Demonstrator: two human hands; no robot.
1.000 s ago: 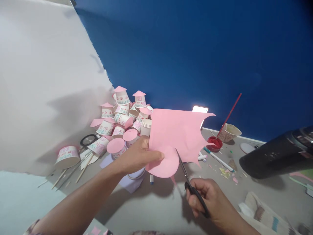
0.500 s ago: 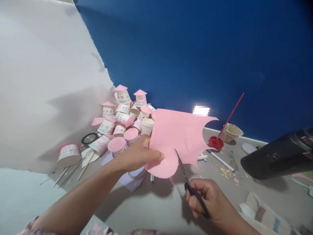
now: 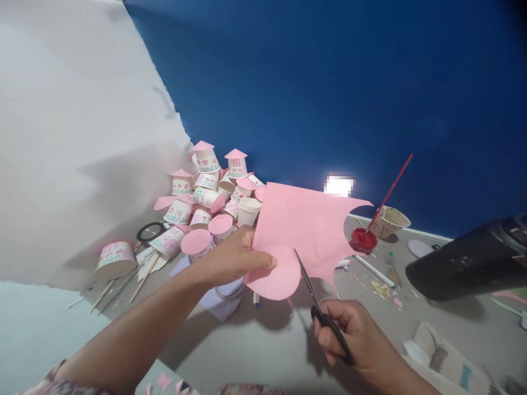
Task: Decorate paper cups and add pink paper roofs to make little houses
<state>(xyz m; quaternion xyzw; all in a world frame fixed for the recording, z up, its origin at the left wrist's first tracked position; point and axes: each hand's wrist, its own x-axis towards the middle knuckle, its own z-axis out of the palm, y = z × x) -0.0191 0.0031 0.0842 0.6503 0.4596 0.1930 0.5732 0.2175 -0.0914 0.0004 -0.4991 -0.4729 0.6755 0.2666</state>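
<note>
My left hand (image 3: 233, 257) is closed on the left edge of a pink paper sheet (image 3: 307, 225), held up over the grey floor. A round lobe is partly cut out at the sheet's lower end, just right of my thumb. My right hand (image 3: 356, 334) grips black-handled scissors (image 3: 319, 304). Their blades point up and left into the paper beside the round lobe. The sheet's right side has jagged, scalloped cut-outs.
A heap of decorated paper cups with pink cone roofs (image 3: 208, 192) lies behind my left hand. A red paint pot (image 3: 362, 240), a cup with a red-handled brush (image 3: 389, 220), markers (image 3: 373, 270) and paper scraps sit right. A black cylinder (image 3: 469, 260) lies far right. White sheet (image 3: 74, 137) hangs left.
The pink sheet has turned slightly, its right tip drifting right and down. The scissors' blades have edged a little further along the round lobe. Both hands stay almost in place.
</note>
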